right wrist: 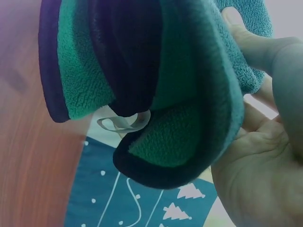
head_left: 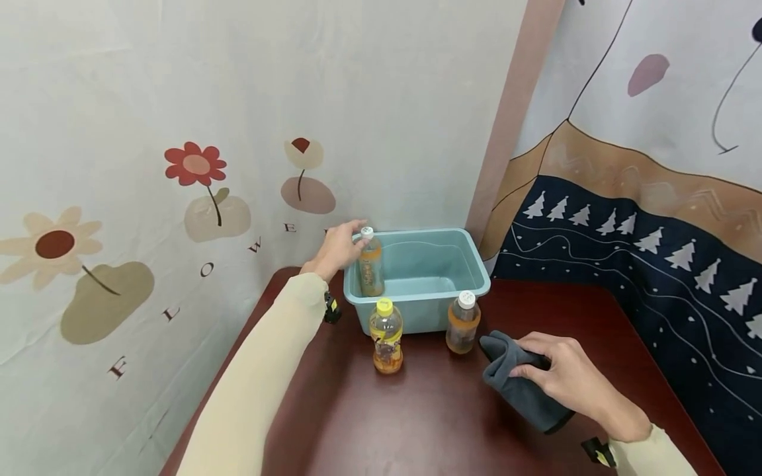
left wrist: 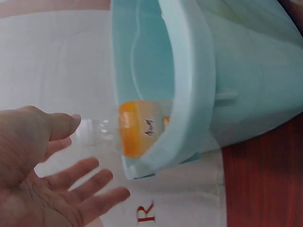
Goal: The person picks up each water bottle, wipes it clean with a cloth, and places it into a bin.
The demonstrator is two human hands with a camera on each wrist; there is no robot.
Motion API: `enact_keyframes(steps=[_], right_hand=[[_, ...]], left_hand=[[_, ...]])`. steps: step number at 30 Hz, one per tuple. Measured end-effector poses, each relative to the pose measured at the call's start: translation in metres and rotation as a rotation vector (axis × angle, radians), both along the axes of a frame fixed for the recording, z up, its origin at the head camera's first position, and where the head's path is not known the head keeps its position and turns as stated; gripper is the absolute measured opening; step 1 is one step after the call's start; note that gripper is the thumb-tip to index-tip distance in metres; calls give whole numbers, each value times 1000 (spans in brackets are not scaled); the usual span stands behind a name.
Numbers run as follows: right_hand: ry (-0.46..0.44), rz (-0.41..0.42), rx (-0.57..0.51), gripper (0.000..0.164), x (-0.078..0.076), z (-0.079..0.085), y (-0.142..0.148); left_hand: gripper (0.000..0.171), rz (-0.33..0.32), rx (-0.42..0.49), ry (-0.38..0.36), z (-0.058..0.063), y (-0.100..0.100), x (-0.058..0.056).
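Cloth (head_left: pixel 526 393) was pinched in the right hand (head_left: pixel 574 377) over the red table (head_left: pixel 417 423); the left hand (head_left: pixel 339 250), fingers spread, was by a bottle (head_left: pixel 372 271) in the blue tub (head_left: pixel 425 312), near the flower wall (head_left: pixel 238 86).

Tub (head_left: pixel 417 318): on the far part of the table (head_left: pixel 428 423), before the wall (head_left: pixel 387 99).
Inner bottle (head_left: pixel 372 274): in the tub, at its left end.
Left bottle (head_left: pixel 387 347): on the table, before the tub.
Right bottle (head_left: pixel 462 329): also before the tub, near its right end.
Cloth (head_left: pixel 530 393): in the right fingers (head_left: pixel 536 344), to the right of right bottle and nearer.
Left fingers (left wrist: pixel 106 201): just beside the inner bottle's top.
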State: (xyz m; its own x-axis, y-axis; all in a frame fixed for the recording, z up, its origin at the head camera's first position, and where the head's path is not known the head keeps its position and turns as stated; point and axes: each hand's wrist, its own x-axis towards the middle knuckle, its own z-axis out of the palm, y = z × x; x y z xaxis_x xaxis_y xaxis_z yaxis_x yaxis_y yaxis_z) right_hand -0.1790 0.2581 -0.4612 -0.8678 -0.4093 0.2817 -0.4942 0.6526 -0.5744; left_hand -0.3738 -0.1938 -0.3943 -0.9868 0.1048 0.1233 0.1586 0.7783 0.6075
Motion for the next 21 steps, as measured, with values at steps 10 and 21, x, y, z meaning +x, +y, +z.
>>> enact_keyframes(steps=[10, 21], right_hand=[[5, -60, 12, 39, -7, -1, 4], [36, -106, 18, 39, -11, -5, 6]], left_hand=[[47, -30, 39, 204, 28, 5, 49], [35, -252, 123, 464, 30, 59, 122]])
